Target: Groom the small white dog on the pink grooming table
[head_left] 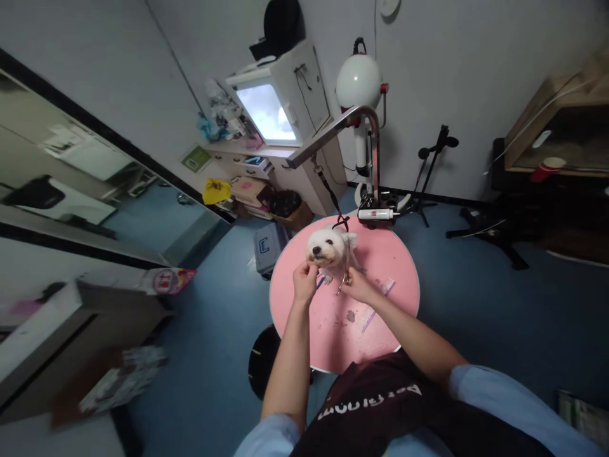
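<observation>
A small white dog (328, 244) sits on a round pink grooming table (290, 304), its head turned up toward me. My left hand (304, 280) is closed at the dog's chin, fingertips pinched against the muzzle. A thin blue strip (320, 281), perhaps a comb, shows beside that hand; whether the hand holds it I cannot tell. Shiny metal scissors (342, 281) are in my right hand (358, 285), in front of the dog's chest. A dark loop and strap (328, 187) run from the dog's neck up to a metal arm (328, 136).
Grey hair clippings (351, 315) and a purple-edged ruler-like strip (378, 306) are on the tabletop. A white tube (375, 214) lies at its far edge, near a stand dryer (359, 81). A black stool (264, 362), a blue-grey box (270, 247) and a tripod (425, 178) stand around it.
</observation>
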A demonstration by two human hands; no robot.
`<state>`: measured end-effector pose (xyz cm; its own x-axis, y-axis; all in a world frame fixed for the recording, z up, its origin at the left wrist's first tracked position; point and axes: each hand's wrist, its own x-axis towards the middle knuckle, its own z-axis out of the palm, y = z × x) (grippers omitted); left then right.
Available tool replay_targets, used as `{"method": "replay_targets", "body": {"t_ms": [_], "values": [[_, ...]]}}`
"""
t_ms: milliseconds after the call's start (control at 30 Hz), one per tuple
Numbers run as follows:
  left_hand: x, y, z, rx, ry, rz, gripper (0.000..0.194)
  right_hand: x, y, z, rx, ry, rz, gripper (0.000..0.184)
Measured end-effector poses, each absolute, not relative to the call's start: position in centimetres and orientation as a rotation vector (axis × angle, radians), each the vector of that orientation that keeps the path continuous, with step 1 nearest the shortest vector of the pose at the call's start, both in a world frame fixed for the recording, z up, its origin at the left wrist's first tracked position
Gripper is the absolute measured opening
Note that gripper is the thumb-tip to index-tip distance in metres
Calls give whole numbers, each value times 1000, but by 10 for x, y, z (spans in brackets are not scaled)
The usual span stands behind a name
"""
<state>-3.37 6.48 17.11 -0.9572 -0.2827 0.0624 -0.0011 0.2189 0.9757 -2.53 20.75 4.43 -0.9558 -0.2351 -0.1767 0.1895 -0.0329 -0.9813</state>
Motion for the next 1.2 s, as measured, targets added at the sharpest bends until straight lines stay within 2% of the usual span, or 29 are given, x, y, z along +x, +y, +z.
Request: {"method": "replay_targets", "body": {"t_ms": [533, 1200], "values": [[-24, 57, 152, 325, -2177, -1785, 18, -28, 182, 27, -69, 1776, -2195, 27], [-19, 54, 153, 354, -2177, -1771, 21, -24, 190, 44, -153, 1598, -2150, 35]]}}
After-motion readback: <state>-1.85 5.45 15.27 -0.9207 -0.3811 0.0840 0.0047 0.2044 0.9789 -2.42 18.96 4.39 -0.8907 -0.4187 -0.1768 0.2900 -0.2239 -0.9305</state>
